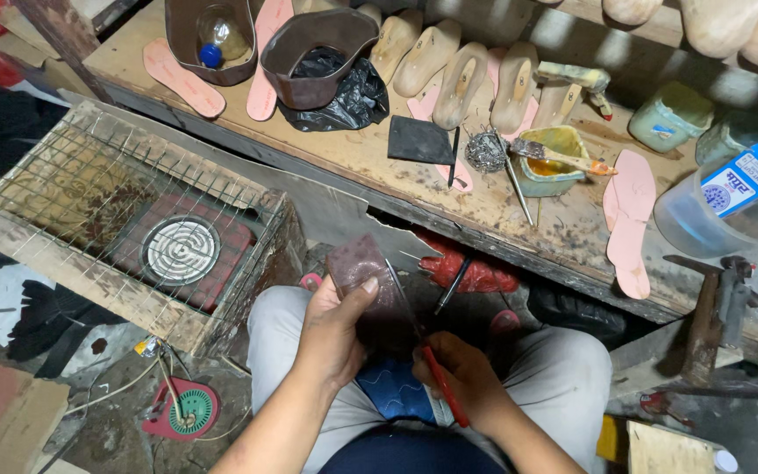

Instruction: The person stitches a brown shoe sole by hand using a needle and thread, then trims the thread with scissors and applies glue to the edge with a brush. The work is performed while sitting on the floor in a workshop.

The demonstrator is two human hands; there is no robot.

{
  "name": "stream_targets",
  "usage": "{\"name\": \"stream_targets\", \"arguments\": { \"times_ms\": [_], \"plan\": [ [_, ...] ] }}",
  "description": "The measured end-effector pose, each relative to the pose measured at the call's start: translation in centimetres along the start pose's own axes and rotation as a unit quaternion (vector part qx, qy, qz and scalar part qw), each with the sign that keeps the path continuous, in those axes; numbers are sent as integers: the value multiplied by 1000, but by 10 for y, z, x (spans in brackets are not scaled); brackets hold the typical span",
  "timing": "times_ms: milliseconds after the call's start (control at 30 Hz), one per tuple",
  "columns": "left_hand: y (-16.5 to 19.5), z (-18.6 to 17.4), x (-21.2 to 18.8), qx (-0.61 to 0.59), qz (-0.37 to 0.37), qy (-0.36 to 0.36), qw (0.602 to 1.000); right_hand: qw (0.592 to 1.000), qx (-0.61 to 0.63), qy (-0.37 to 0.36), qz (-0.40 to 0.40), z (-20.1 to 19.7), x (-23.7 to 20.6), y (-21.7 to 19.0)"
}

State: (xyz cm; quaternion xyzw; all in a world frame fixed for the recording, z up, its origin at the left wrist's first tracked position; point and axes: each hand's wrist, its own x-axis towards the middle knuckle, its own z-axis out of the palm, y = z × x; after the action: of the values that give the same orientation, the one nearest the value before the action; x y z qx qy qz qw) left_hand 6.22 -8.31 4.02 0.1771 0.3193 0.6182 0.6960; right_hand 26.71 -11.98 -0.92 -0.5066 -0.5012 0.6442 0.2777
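Person sits before the tabletop (379, 162), both hands over the lap. Left hand (333, 329) holds a leather piece (368, 285); right hand (458, 373), just right of it, holds a pen-like tool (443, 384). Wire-covered crate (89, 189) at left, hotplate (180, 250) inside it. On the tabletop: shoe lasts (458, 75) at the back, glue pot (547, 162) with brush (559, 156) across it to the right, insoles (629, 219) further right. Hammer (708, 316) at the right edge.

One head-worn camera looks steeply down from close above the lap, facing twelve o'clock toward the desk (379, 158); a wire-covered heater box (133, 219) sits at ten o'clock.
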Motion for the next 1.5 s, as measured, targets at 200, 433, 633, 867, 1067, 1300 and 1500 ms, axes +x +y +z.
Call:
{"name": "stream_targets", "arguments": {
  "times_ms": [200, 433, 633, 867, 1067, 1300, 1500],
  "plan": [
    [-2, -3, 1, 4, 17, 9, 1000, 999, 38, 11, 37, 2, 2, 4],
    [-6, -1, 2, -1, 12, 14, 1000, 998, -39, 48, 9, -1, -1, 11],
    [-6, -4, -1, -29, -14, 25, 999, 981, -94, 142, -96, -8, 8, 1],
    [-13, 3, -11, 71, -11, -47, 996, 982, 86, 149, -80, -9, 16, -38],
    [-9, 6, -18, 107, -59, -44, 992, 986, 37, 139, -79, -12, 21, -44],
    [-4, -2, -16, 56, -207, 32, 976, 983, -32, 86, -161, -16, 18, -33],
    [-2, -16, -17, 221, -61, -2, 973, 963, 16, 227, -142, -53, 28, -29]
  ]
}}
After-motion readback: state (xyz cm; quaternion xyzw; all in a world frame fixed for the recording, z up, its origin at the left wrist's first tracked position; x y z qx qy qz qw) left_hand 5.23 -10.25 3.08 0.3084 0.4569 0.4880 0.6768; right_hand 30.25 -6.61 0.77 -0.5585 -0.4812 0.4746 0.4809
